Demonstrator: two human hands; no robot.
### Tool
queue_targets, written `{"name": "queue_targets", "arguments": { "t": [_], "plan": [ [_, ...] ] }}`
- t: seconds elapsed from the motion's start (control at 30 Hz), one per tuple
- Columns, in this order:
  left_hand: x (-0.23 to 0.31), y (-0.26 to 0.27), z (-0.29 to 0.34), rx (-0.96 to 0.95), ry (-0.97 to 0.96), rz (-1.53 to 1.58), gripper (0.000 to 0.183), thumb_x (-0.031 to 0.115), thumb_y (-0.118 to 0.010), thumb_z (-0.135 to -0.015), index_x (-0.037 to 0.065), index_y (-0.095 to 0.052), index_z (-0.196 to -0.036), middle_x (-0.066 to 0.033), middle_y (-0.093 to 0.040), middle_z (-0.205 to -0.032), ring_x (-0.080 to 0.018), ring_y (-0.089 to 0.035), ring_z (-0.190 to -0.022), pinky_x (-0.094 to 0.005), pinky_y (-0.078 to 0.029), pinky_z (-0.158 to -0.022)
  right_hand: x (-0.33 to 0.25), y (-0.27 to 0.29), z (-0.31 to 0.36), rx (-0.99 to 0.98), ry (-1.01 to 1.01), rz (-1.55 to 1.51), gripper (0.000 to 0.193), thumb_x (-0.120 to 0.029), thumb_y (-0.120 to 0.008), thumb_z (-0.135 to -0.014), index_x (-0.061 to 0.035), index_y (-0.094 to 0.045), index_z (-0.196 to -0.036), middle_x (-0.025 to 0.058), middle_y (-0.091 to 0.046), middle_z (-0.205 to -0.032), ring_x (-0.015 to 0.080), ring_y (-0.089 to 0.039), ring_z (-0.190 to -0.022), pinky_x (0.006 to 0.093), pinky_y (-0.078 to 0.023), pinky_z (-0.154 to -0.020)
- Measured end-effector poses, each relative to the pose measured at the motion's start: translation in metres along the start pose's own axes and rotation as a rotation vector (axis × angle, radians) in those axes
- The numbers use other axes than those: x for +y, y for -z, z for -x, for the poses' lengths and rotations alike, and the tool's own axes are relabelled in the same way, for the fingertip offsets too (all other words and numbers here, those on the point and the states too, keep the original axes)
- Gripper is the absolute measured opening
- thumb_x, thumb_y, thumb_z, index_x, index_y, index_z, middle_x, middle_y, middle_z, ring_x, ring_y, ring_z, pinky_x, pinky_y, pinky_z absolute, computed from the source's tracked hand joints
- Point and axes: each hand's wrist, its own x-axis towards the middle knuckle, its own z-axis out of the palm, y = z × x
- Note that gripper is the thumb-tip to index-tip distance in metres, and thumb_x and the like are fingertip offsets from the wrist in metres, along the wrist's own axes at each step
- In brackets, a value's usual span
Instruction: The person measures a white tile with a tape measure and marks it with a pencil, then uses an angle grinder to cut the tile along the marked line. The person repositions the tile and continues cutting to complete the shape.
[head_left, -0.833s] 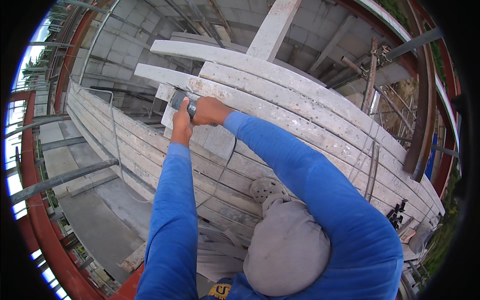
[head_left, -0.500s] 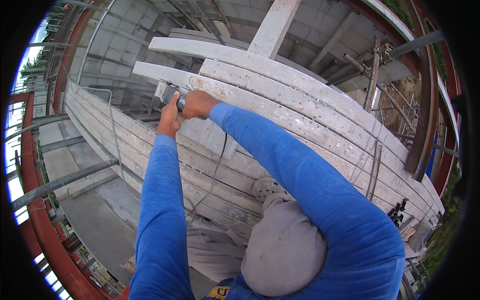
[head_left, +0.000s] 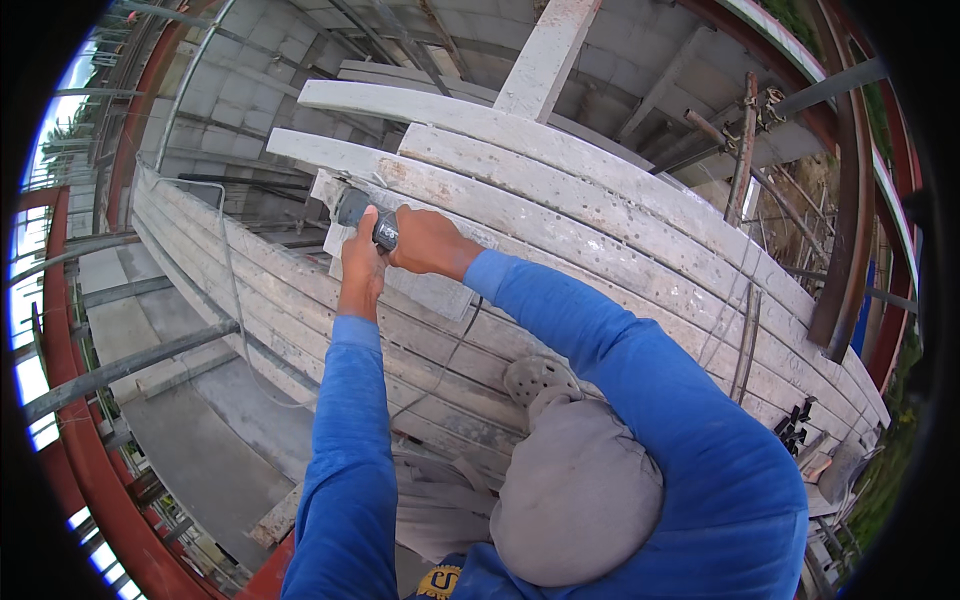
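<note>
Both my hands grip a dark grey angle grinder (head_left: 351, 207) out in front of me. My left hand (head_left: 362, 262) wraps its near side with the thumb along the body, while my right hand (head_left: 430, 241) closes round the rear end from the right. The grinder's head is at the end of a pale, dusty plank (head_left: 326, 186); the disc is too small to make out, and I cannot tell whether it touches. A thin cord (head_left: 462, 345) runs back toward me across the planks.
Long pale concrete planks (head_left: 600, 245) lie side by side beyond my hands and under my foot (head_left: 540, 381). A grey pipe rail (head_left: 130, 370) and a red steel beam (head_left: 95, 480) stand at left. Rusty bars (head_left: 745, 150) rise at right. Beyond the plank ends is a drop.
Both hands and the grinder have shifted a little to the right and nearer to me. The left forearm has swung right along with them. The grip stays the same.
</note>
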Motion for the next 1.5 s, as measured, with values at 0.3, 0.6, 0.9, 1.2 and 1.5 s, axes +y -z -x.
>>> {"name": "queue_targets", "arguments": {
  "t": [0.3,0.6,0.9,1.2,1.5],
  "plan": [
    [-0.088,-0.055,0.085,-0.07,0.064,0.062,0.049,0.042,-0.075,-0.103,0.0,-0.068,-0.125,-0.0083,-0.073,-0.115,-0.0219,-0.073,-0.101,-0.0416,-0.063,-0.086,0.052,0.041,0.112,-0.054,-0.04,0.13,0.055,-0.024,-0.08,-0.077,0.0075,-0.062,-0.119,0.0294,-0.076,-0.097,0.0471,-0.076,-0.09,0.0548,-0.06,-0.078],
    [-0.099,-0.054,0.066,-0.026,0.091,0.07,0.049,0.041,-0.076,-0.104,-0.002,-0.066,-0.125,-0.0095,-0.073,-0.114,-0.0238,-0.073,-0.098,-0.0443,-0.061,-0.079,0.066,0.028,0.101,-0.055,-0.039,0.123,0.056,-0.03,-0.085,-0.078,0.0068,-0.065,-0.115,0.0306,-0.076,-0.101,0.0471,-0.076,-0.098,0.0531,-0.06,-0.084],
    [-0.092,-0.048,0.051,-0.021,0.088,0.03,0.048,0.039,-0.076,-0.102,-0.005,-0.07,-0.121,-0.0088,-0.073,-0.11,-0.0207,-0.072,-0.092,-0.0422,-0.059,-0.076,0.066,0.02,0.085,-0.044,-0.054,0.102,0.056,-0.032,-0.086,-0.077,0.0067,-0.067,-0.112,0.0307,-0.076,-0.102,0.0471,-0.075,-0.098,0.0532,-0.06,-0.086],
    [-0.083,-0.04,0.045,0.001,0.064,0.027,0.051,0.04,-0.079,-0.1,-0.006,-0.07,-0.121,-0.0082,-0.072,-0.11,-0.02,-0.071,-0.093,-0.0414,-0.057,-0.08,0.053,0.021,0.073,-0.087,-0.066,0.104,0.058,-0.034,-0.087,-0.076,0.0069,-0.067,-0.113,0.0301,-0.077,-0.104,0.0464,-0.076,-0.1,0.0517,-0.061,-0.086],
    [-0.094,-0.041,0.045,-0.064,0.127,0.043,0.044,0.037,-0.074,-0.105,0.0,-0.068,-0.127,-0.0083,-0.073,-0.119,-0.024,-0.073,-0.106,-0.0454,-0.059,-0.089,0.059,0.023,0.086,-0.059,-0.093,0.114,0.059,-0.034,-0.087,-0.076,0.0073,-0.068,-0.114,0.0299,-0.077,-0.104,0.046,-0.076,-0.099,0.0518,-0.061,-0.086]
  ]
}}
